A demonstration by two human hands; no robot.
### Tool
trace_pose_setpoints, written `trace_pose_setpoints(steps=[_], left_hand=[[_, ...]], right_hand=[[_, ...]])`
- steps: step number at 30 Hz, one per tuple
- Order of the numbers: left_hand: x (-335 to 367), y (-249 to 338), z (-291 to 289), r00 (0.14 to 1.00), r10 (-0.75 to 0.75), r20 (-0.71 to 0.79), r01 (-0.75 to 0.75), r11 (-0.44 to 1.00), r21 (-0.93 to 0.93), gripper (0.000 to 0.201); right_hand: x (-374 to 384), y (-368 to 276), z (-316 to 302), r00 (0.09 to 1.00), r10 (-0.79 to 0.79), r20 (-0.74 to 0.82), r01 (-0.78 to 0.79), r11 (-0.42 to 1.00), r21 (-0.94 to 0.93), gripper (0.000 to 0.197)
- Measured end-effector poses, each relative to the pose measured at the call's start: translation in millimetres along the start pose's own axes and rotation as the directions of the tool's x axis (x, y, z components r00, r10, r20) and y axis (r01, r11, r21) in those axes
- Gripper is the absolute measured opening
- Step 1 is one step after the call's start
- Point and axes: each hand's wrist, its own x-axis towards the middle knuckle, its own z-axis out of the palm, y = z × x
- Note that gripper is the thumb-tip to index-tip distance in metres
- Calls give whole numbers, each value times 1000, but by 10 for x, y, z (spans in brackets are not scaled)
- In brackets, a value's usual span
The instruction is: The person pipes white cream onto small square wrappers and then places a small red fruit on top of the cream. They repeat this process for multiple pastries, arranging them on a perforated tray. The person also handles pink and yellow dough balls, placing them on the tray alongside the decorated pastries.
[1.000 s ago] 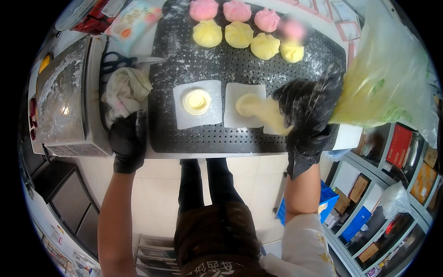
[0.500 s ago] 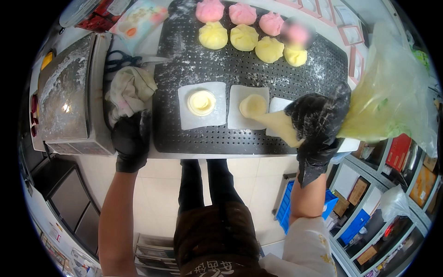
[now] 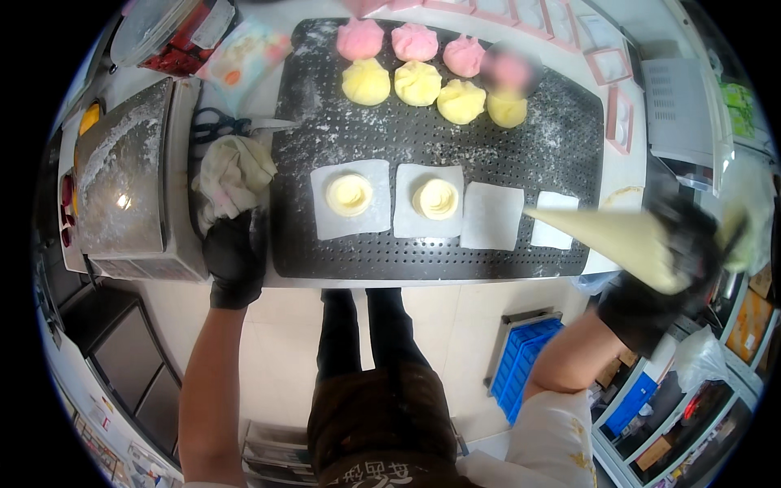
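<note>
My right hand (image 3: 671, 281), in a black glove and smeared by motion, grips a pale yellow piping bag (image 3: 614, 236) beyond the right edge of the black perforated mat (image 3: 488, 150). The bag's tip points left, near a bare paper square (image 3: 556, 226). Another bare square (image 3: 492, 218) lies left of that. Further left, two paper squares carry a round cream swirl (image 3: 350, 195) and a second cream swirl (image 3: 436, 199). Gloved in black, my left hand (image 3: 234, 259) rests at the table's front edge, against a crumpled cloth (image 3: 236, 172); its fingers do not show clearly.
Pleated pink balls (image 3: 415, 42) and yellow balls (image 3: 417, 84) stand in rows at the mat's far side. Scissors (image 3: 220, 126) and a floury metal-topped box (image 3: 126, 171) sit at left. Pink-framed trays (image 3: 608, 65) line the back right. A blue crate (image 3: 529, 358) stands below the table.
My right hand has swung right with the piping bag, off the second paper square, which now holds a fuller swirl. The two bare squares are uncovered. My left hand stays by the cloth.
</note>
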Motion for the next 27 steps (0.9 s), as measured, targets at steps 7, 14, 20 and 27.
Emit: trace_pose_setpoints(steps=[7,14,20,27], left_hand=[[-8,42,9,996,24,-90,-20,999,48,17],[-32,-64,104,986,106,-131,-90,988,127,15],[15,41,115,990,29,-139,-22,998,57,25],[-38,-46,135,998,10,-58,-5,997,77,22]], right_hand=[[-761,721,-391,967,198,163,-8,658,-753,44],[-886,118,494,851,508,137,-363,378,852,41],[-923,67,667,751,571,332,-552,265,791,53],[-921,29,743,729,589,350,-596,292,748,59]])
